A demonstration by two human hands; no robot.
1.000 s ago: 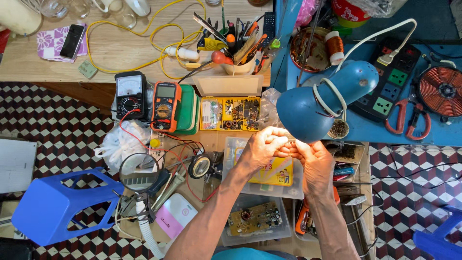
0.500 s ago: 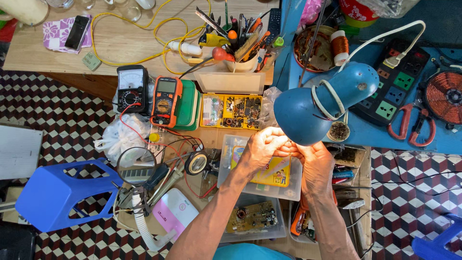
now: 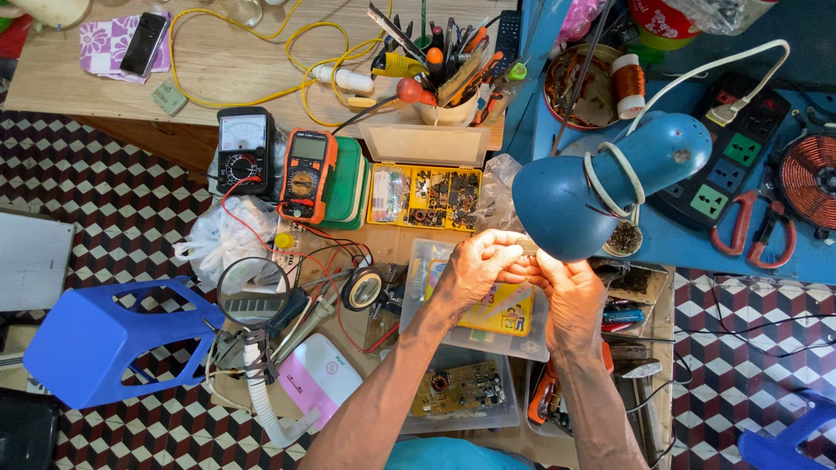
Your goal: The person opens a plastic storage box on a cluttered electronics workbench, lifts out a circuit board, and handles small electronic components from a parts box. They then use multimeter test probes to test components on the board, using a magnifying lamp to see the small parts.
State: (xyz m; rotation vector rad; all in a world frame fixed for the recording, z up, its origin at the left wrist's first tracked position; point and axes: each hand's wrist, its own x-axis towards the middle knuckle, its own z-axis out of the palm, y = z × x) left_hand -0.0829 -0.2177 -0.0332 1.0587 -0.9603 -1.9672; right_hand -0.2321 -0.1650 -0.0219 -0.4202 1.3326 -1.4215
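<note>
Both hands met under the blue lamp (image 3: 610, 178). The left hand (image 3: 477, 267) and right hand (image 3: 570, 292) pinched a small part between their fingertips (image 3: 522, 261); the part itself was too small to identify. Directly below the fingers lay a clear box (image 3: 522, 335). Beyond the fingers sat a yellow parts tray (image 3: 425, 197). Left of them stood an orange multimeter (image 3: 306, 174) and a magnifier (image 3: 252, 292).

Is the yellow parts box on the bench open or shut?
Open: the yellow parts box has its clear lid tipped back, and its small compartments show.

A blue stool (image 3: 104, 339) stands left of a magnifier (image 3: 252, 292), with two multimeters (image 3: 300, 174) and a phone (image 3: 144, 42) beyond.
</note>
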